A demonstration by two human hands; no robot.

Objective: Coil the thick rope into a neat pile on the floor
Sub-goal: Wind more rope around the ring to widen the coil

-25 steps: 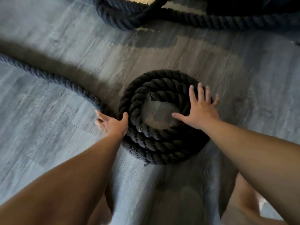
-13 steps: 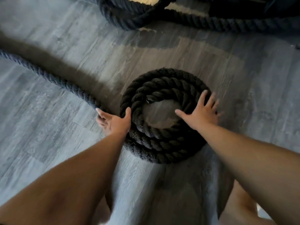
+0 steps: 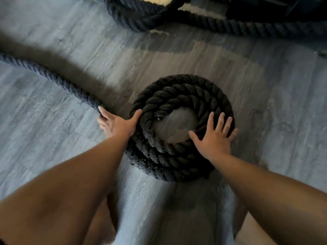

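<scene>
— Hands, how do they lie?
— Left hand curls its fingers round the loose run of the thick dark twisted rope, thumb on the coiled pile; right hand presses flat, fingers spread, on the pile's right side.
— And around it?
— Grey wood-plank floor beneath, the pile at its middle; a further dark rope loop lies along the far edge, well apart.

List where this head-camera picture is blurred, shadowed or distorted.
Head view: the coil is sharpest; the forearms and the floor toward the bottom edge smear with motion blur; a broad soft shadow runs alongside the loose rope; the rope at the top edge sits dim; the plank lines fan out, likely wide-lens distortion.
</scene>
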